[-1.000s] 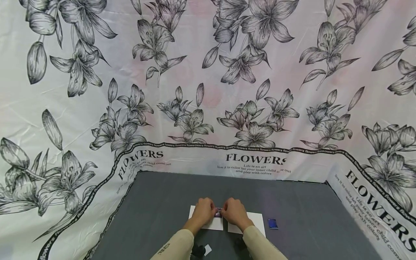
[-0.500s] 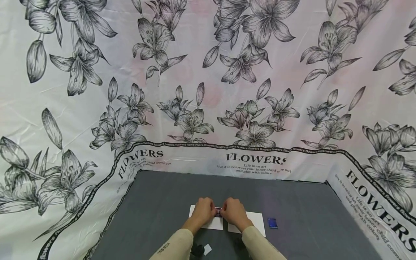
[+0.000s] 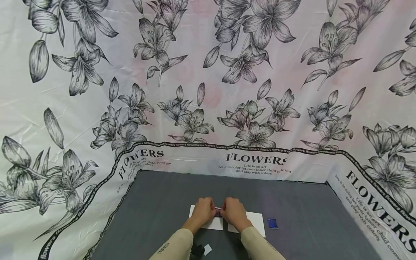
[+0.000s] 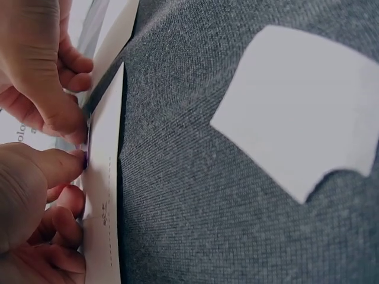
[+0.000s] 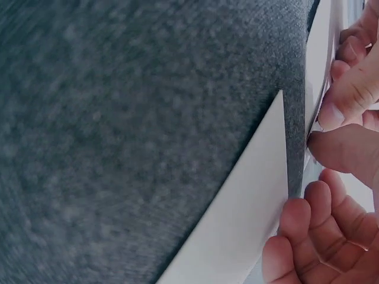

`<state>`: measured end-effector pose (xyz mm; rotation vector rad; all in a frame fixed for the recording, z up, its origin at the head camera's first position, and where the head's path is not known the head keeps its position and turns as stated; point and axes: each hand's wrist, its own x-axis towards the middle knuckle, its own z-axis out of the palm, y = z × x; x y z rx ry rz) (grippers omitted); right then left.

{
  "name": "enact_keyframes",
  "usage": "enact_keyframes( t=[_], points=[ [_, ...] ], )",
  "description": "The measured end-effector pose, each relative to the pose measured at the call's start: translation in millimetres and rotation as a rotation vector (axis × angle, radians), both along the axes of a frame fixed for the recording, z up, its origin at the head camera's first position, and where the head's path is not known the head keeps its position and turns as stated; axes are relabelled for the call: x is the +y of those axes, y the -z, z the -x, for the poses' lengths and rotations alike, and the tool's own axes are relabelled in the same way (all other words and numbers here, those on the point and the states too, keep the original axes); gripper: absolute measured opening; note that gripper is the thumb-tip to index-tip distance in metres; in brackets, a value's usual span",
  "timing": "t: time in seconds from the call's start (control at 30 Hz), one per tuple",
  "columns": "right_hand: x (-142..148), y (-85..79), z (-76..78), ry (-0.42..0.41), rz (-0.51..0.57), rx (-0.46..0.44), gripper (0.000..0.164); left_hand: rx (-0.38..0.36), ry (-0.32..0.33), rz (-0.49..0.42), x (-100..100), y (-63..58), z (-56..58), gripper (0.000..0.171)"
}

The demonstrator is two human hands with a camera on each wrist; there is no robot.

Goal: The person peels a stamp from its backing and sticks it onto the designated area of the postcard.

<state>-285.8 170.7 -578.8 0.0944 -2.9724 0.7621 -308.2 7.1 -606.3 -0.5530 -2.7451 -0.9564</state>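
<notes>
Between my two hands is a small purple piece (image 3: 218, 212), held over the left white card (image 3: 214, 224); the fingers hide most of it. My left hand (image 3: 203, 212) pinches its left side with thumb and fingertips. Pinching the right side is my right hand (image 3: 234, 212), its wrist above the right white card (image 3: 258, 221). In the left wrist view, both thumbs meet close to a sliver of purple (image 4: 84, 158), right at the card's surface. The right wrist view has the thumb tips nearly touching, and I cannot tell what kind of thing the piece is.
A small dark-blue square packet (image 3: 272, 223) lies right of the cards. Nearer me, a white paper scrap (image 3: 207, 249) with a notched edge sits beside a black object (image 3: 197, 250). The grey cloth-covered table (image 3: 162, 206) meets a flower-printed curtain (image 3: 195, 159) behind.
Both hands keep almost the same place over the left card. The purple piece shows less of its light printed detail between the fingertips than before.
</notes>
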Motion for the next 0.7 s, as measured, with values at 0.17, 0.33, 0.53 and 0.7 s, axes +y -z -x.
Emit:
enact_keyframes(
  t=[0.17,0.33,0.53,0.7],
  points=[
    [-1.4,3.8,2.5,-0.05,-0.056,0.021,0.013,-0.064,-0.009,0.035,1.4,-6.9,-3.0,0.025],
    [-1.3,4.8,2.9,-0.08,-0.084,0.039,0.012,-0.105,-0.001,0.035,2.5,9.7,9.2,0.017],
    [0.1,1.8,2.1,-0.092,-0.088,0.049,0.014,-0.095,0.02,0.023,0.8,22.6,15.3,0.014],
    [1.5,-3.1,2.2,-0.12,-0.1,0.062,0.015,-0.143,0.026,0.03,0.6,-4.5,2.4,0.008]
  ],
)
